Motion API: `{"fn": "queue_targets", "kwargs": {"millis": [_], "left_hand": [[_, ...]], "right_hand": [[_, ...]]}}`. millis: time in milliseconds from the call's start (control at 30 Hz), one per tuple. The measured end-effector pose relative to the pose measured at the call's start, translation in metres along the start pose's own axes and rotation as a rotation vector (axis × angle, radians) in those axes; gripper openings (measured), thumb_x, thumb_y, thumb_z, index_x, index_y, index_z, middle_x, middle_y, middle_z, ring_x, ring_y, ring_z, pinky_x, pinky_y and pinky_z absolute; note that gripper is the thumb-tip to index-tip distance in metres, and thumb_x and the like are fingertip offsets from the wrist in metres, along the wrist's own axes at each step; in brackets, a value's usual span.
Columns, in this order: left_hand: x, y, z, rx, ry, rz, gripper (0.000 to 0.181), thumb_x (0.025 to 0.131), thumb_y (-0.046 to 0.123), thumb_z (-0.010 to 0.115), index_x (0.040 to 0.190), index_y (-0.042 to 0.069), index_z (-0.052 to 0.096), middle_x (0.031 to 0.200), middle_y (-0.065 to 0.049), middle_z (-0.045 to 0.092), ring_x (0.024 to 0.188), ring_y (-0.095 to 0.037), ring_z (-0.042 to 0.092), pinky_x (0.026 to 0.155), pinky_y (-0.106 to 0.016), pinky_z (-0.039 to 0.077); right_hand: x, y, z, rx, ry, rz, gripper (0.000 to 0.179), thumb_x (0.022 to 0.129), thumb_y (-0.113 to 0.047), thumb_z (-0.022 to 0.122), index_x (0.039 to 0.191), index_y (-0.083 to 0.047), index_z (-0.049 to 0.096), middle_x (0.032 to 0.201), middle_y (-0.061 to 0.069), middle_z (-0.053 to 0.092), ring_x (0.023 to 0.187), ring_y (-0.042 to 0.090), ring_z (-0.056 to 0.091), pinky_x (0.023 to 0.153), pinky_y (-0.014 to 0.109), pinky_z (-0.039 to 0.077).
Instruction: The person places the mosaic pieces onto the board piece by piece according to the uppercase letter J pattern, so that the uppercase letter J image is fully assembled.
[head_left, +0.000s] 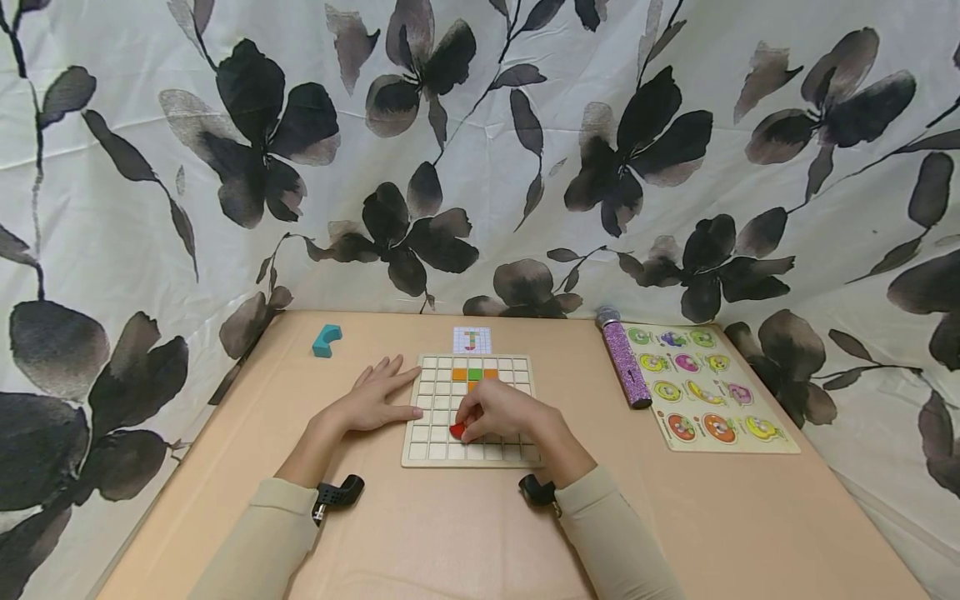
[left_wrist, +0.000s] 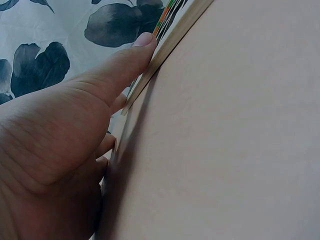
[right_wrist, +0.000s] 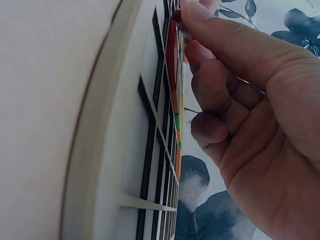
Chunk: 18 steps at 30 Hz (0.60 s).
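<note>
A pale board with a grid of white squares lies flat on the table in the head view. Orange squares and a green square show in its upper rows. Over the lower middle of the grid, my right hand pinches a small red piece between thumb and fingertips. More red shows on the grid in the right wrist view. With fingers spread, my left hand rests at the board's left side, its thumb touching the wooden edge.
Just behind the board lies a small grid card with a coloured pattern. A blue notched block sits at the back left. On the right are a purple glittery microphone and a board of fruit pictures. Floral cloth hangs behind the table.
</note>
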<state>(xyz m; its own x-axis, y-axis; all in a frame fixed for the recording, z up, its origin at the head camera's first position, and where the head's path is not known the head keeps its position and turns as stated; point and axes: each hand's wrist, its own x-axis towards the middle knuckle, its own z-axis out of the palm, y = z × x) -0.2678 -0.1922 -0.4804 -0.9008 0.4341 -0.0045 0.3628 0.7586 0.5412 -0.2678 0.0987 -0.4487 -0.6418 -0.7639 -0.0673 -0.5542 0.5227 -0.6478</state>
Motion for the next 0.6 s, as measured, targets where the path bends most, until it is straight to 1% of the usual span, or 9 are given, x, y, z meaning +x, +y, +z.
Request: {"fn": "queue_targets", "kwargs": {"millis": [233,400,600], "left_hand": [[0.0003,-0.0010,0.0000,0.003,-0.002,-0.001,0.087,0.092,0.060,0.072,0.161,0.018,0.041,0.172,-0.026,0.014,0.160,-0.049,0.004,0.127,-0.067,0.000],[0.0005,-0.0012,-0.0001,0.004,0.000,-0.001,0.088,0.091,0.060,0.072,0.161,0.017,0.041,0.172,-0.026,0.014,0.160,-0.049,0.004,0.127,-0.067,0.000],[0.0008,-0.0010,-0.0006,0.003,-0.001,0.000,0.087,0.092,0.060,0.072,0.161,0.017,0.041,0.172,-0.026,0.014,0.160,-0.049,0.003,0.127,-0.067,0.000]], "right_hand": [[0.0001,-0.0011,0.0009,-0.033,0.006,0.020,0.014,0.081,-0.018,0.091,0.090,-0.017,0.081,0.075,-0.010,0.069,0.068,0.004,0.059,0.063,0.020,0.051],[0.0002,-0.0022,0.0018,-0.048,0.002,0.051,0.014,0.082,-0.020,0.091,0.087,-0.019,0.079,0.073,-0.009,0.067,0.067,0.006,0.057,0.061,0.020,0.049],[0.0011,-0.0033,0.0021,-0.056,-0.006,0.060,0.014,0.083,-0.020,0.090,0.085,-0.018,0.077,0.070,-0.009,0.064,0.066,0.006,0.055,0.061,0.020,0.047]]}}
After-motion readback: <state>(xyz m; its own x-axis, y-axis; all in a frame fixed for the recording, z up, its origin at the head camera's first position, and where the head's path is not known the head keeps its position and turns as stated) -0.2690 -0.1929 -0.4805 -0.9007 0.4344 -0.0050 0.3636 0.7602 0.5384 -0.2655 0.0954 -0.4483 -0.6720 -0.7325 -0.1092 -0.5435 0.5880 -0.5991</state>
